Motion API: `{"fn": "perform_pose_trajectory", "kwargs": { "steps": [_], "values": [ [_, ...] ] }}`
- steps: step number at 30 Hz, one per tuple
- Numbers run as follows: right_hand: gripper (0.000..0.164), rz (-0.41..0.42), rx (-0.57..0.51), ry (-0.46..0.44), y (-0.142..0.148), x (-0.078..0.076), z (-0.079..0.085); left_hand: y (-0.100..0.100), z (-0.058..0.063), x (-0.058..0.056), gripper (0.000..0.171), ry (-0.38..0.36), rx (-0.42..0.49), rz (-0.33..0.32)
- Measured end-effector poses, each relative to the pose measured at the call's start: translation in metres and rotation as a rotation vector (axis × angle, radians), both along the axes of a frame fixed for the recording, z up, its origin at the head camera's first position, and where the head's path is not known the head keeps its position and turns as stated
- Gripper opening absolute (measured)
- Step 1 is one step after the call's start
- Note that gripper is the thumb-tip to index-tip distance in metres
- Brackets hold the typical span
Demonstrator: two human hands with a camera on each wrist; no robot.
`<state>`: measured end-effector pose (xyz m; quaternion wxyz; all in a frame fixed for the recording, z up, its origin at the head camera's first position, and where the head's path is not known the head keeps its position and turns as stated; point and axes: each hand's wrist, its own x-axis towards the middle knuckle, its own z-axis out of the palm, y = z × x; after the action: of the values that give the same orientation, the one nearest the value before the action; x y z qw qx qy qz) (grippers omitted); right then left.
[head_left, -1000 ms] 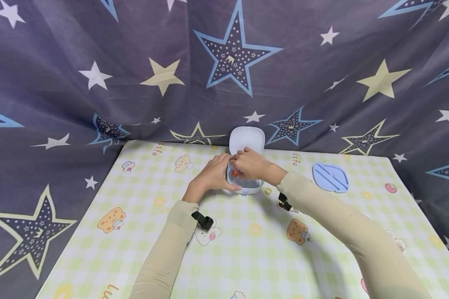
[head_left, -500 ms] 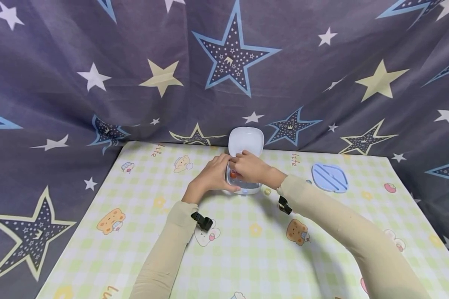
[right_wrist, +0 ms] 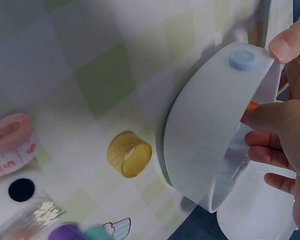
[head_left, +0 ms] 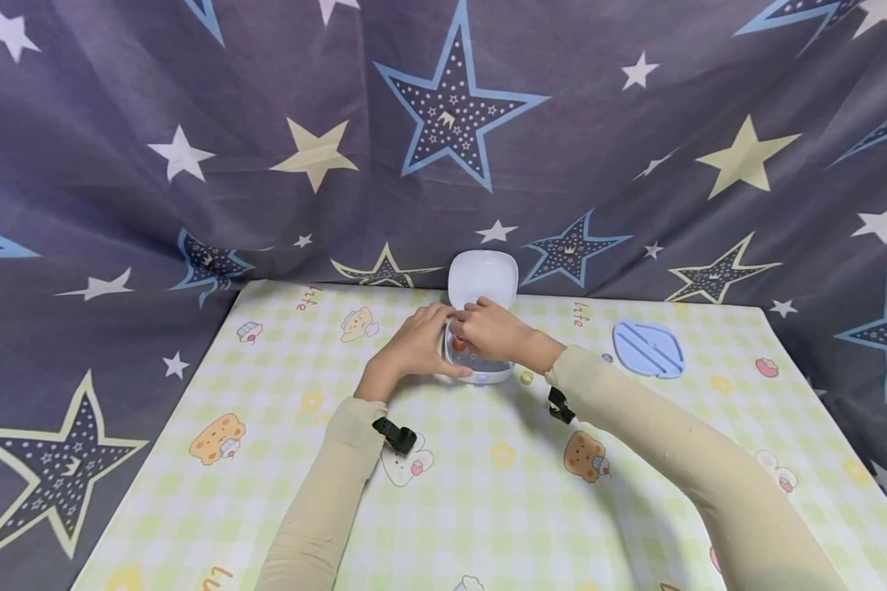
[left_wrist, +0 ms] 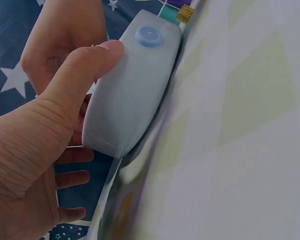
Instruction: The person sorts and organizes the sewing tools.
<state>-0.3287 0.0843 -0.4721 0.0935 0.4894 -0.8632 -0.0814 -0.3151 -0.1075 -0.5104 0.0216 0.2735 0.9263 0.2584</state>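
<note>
A white sewing box [head_left: 490,377] stands near the back of the table, its lid [head_left: 483,277] raised behind it. My left hand [head_left: 417,343] grips the box's left side, thumb over the front rim near the blue button [left_wrist: 148,36]. Inside the box, my right hand [head_left: 497,330] pinches a small orange thread spool [right_wrist: 249,111] with thumb and forefinger. The spool is partly hidden by the fingers and the box wall. Just right of the box, a yellow thimble [right_wrist: 129,154] lies on the cloth.
A light blue divided tray [head_left: 648,349] lies to the right. Beside the right forearm, the right wrist view shows a pink tape measure [right_wrist: 11,142], a clear packet [right_wrist: 30,220], and purple [right_wrist: 70,232] and teal [right_wrist: 97,233] pieces. A star-patterned curtain [head_left: 266,98] hangs behind the table.
My right hand has dipped slightly lower over the box's inside with the orange thread spool. My left hand keeps its grip on the box. The head view has shifted slightly.
</note>
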Motion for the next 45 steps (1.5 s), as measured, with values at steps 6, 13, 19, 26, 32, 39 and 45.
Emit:
{"fn": "perform_pose_trajectory", "kwargs": {
  "steps": [6,13,19,26,32,39,45],
  "values": [
    [0.015,0.000,0.003,0.006,-0.001,0.001,0.001,-0.002,0.006,0.001,0.108,-0.002,-0.002,-0.001],
    [0.016,0.003,0.004,0.012,0.000,0.003,0.001,-0.001,0.008,0.001,0.109,-0.008,0.001,-0.013],
    [0.018,0.001,0.022,0.022,0.001,0.005,0.002,0.001,0.008,0.001,0.108,-0.008,-0.016,-0.014],
    [0.020,0.000,0.022,0.018,0.001,0.005,0.002,0.001,0.006,0.000,0.107,-0.015,-0.017,-0.013],
    [0.020,0.008,-0.011,0.027,0.005,0.004,0.001,0.002,0.005,0.000,0.108,-0.014,-0.023,-0.010],
    [0.027,0.020,-0.086,0.072,0.015,0.007,0.014,0.003,0.005,0.000,0.111,-0.012,-0.034,0.005],
    [0.028,0.057,-0.203,0.178,0.031,0.014,0.034,0.003,0.005,0.001,0.108,0.009,-0.006,0.003]
  ]
}}
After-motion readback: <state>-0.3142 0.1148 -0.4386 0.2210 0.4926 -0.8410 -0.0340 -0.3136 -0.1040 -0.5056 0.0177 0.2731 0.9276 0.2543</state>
